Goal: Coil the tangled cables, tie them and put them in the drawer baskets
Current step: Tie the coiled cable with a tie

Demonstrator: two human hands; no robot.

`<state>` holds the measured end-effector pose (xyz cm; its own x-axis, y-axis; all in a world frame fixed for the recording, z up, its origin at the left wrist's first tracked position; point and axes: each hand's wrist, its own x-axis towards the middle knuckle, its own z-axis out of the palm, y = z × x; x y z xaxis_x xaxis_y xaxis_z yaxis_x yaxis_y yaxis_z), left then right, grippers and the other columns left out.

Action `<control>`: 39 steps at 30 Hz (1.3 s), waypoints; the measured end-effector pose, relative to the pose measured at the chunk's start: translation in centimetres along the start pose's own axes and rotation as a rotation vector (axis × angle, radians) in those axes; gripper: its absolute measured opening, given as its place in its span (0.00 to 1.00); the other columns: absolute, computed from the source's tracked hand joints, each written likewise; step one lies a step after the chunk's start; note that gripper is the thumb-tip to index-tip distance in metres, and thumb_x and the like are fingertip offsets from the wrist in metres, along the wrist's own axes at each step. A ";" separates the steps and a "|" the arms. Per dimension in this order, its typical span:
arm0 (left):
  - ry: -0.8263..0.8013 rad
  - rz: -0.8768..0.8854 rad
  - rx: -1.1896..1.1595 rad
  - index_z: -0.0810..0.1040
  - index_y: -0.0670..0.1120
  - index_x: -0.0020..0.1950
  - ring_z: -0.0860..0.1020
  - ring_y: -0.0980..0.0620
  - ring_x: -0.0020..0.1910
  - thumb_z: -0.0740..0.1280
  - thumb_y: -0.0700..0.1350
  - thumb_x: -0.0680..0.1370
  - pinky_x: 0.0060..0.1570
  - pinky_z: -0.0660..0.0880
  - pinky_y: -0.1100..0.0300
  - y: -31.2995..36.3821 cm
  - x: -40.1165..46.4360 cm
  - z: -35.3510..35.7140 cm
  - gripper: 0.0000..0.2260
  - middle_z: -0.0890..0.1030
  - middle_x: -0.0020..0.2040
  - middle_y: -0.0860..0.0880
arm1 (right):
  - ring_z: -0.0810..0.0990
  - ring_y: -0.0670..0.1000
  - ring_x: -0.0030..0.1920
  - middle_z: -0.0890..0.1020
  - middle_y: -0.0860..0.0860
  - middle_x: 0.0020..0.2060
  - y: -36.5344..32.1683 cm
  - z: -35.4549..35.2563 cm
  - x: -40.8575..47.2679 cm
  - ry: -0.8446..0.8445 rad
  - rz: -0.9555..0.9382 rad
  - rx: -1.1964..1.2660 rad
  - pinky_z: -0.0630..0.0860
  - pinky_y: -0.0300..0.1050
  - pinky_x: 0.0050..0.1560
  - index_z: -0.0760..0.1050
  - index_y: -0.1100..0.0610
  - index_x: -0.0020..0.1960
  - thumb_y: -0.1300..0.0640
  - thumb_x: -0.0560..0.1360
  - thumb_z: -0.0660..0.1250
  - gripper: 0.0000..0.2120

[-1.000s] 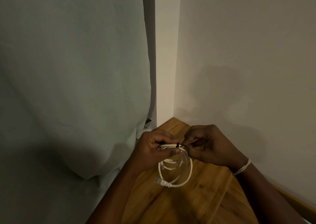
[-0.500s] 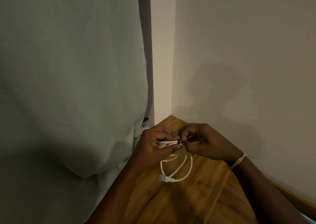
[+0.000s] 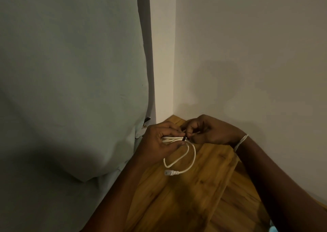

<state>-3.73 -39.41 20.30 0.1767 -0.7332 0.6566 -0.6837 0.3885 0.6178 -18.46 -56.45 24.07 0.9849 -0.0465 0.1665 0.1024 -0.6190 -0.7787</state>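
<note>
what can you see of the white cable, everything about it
The white cable is thin, smooth and plastic-looking, gathered into a small coil. The left hand grips the bunched strands; the right hand pinches a dark tie around them. Loops hang toward the wooden surface, ending in a pale plug.

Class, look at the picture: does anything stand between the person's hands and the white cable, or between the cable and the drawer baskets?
Nothing stands between them: the left hand grips the coiled white cable, and the right hand pinches the dark tie on it. No drawer basket is in view, so that path cannot be judged.
</note>
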 end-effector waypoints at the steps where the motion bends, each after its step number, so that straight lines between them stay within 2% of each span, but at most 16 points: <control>1: -0.001 0.004 0.003 0.85 0.40 0.52 0.82 0.56 0.46 0.78 0.39 0.70 0.47 0.80 0.63 0.0 0.2 -0.1 0.12 0.84 0.48 0.48 | 0.83 0.61 0.52 0.85 0.61 0.50 -0.2 -0.3 0.2 -0.010 0.013 -0.018 0.80 0.60 0.59 0.83 0.59 0.45 0.59 0.74 0.70 0.04; 3: -0.006 0.008 0.009 0.84 0.40 0.53 0.82 0.55 0.46 0.77 0.40 0.70 0.47 0.80 0.61 0.1 0.5 -0.2 0.12 0.84 0.48 0.48 | 0.84 0.60 0.52 0.85 0.60 0.50 -0.6 -0.8 0.5 -0.022 0.052 -0.055 0.79 0.61 0.59 0.83 0.59 0.45 0.56 0.73 0.71 0.06; 6: -0.009 0.011 0.042 0.84 0.40 0.54 0.82 0.54 0.47 0.77 0.41 0.71 0.48 0.81 0.59 0.0 1.1 -0.6 0.13 0.84 0.49 0.47 | 0.84 0.54 0.54 0.86 0.54 0.50 -1.5 -1.3 1.0 -0.022 0.075 -0.130 0.80 0.58 0.61 0.83 0.61 0.45 0.53 0.72 0.71 0.10; 10: -0.003 0.000 0.093 0.84 0.41 0.54 0.83 0.53 0.47 0.76 0.43 0.72 0.49 0.81 0.58 0.1 1.8 -0.8 0.13 0.84 0.50 0.47 | 0.85 0.54 0.52 0.86 0.54 0.50 -2.2 -1.7 1.5 0.008 0.086 -0.214 0.80 0.57 0.59 0.83 0.59 0.46 0.49 0.72 0.71 0.13; 13: 0.011 0.000 0.115 0.84 0.43 0.53 0.80 0.62 0.47 0.76 0.42 0.72 0.51 0.78 0.68 0.4 2.3 -1.1 0.11 0.83 0.50 0.53 | 0.84 0.49 0.52 0.86 0.49 0.52 -2.6 -2.0 1.8 0.051 0.066 -0.287 0.80 0.51 0.61 0.84 0.58 0.47 0.54 0.75 0.71 0.07; 15: 0.033 0.019 0.127 0.84 0.43 0.54 0.80 0.64 0.46 0.76 0.43 0.72 0.49 0.76 0.72 0.5 2.6 -1.4 0.12 0.81 0.49 0.55 | 0.84 0.47 0.53 0.86 0.49 0.52 -2.8 -2.1 1.9 0.079 0.037 -0.320 0.80 0.46 0.61 0.84 0.59 0.48 0.59 0.76 0.71 0.04; 18: 0.058 0.016 0.150 0.84 0.43 0.54 0.81 0.60 0.45 0.76 0.46 0.71 0.48 0.78 0.69 0.7 3.0 -1.8 0.13 0.82 0.48 0.55 | 0.83 0.46 0.53 0.85 0.49 0.53 -3.1 -2.1 2.0 0.111 -0.001 -0.333 0.79 0.41 0.60 0.84 0.59 0.48 0.61 0.77 0.70 0.04; 22: 0.062 0.033 0.173 0.84 0.43 0.54 0.81 0.61 0.45 0.76 0.46 0.71 0.48 0.77 0.71 0.9 3.3 -2.3 0.14 0.82 0.49 0.55 | 0.84 0.50 0.53 0.85 0.51 0.53 -3.1 -2.1 1.8 0.123 -0.009 -0.294 0.80 0.45 0.59 0.83 0.59 0.51 0.62 0.78 0.69 0.05; 25: 0.077 0.039 0.177 0.84 0.43 0.55 0.82 0.57 0.46 0.76 0.46 0.71 0.49 0.80 0.66 1.0 3.5 -2.4 0.14 0.84 0.50 0.51 | 0.84 0.52 0.51 0.85 0.53 0.52 -3.3 -2.1 1.7 0.144 -0.016 -0.256 0.81 0.46 0.58 0.83 0.61 0.50 0.63 0.78 0.68 0.05; 28: 0.074 0.066 0.173 0.84 0.42 0.54 0.83 0.54 0.46 0.76 0.45 0.72 0.49 0.81 0.62 1.6 3.8 -2.2 0.13 0.85 0.49 0.48 | 0.83 0.49 0.53 0.85 0.53 0.52 -3.9 -2.4 1.9 0.131 -0.031 -0.326 0.79 0.39 0.58 0.82 0.62 0.47 0.64 0.76 0.70 0.02; 33: 0.071 0.093 0.188 0.83 0.43 0.54 0.82 0.56 0.47 0.77 0.45 0.71 0.49 0.80 0.65 2.2 4.1 -2.4 0.14 0.83 0.49 0.53 | 0.83 0.46 0.53 0.85 0.51 0.53 -4.6 -3.3 2.0 0.128 -0.026 -0.442 0.76 0.32 0.58 0.83 0.60 0.46 0.64 0.74 0.72 0.02; 39: 0.086 0.122 0.269 0.83 0.42 0.54 0.82 0.55 0.46 0.76 0.45 0.71 0.49 0.79 0.67 2.1 4.2 -2.6 0.14 0.85 0.49 0.47 | 0.83 0.47 0.52 0.85 0.50 0.52 -5.2 -2.8 1.5 0.184 -0.073 -0.437 0.77 0.36 0.57 0.83 0.56 0.48 0.62 0.75 0.72 0.03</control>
<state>-2.63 -40.24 25.50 0.1338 -0.6357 0.7602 -0.8644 0.3003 0.4032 -17.86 -55.54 30.06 0.9322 -0.1041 0.3468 0.0638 -0.8956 -0.4404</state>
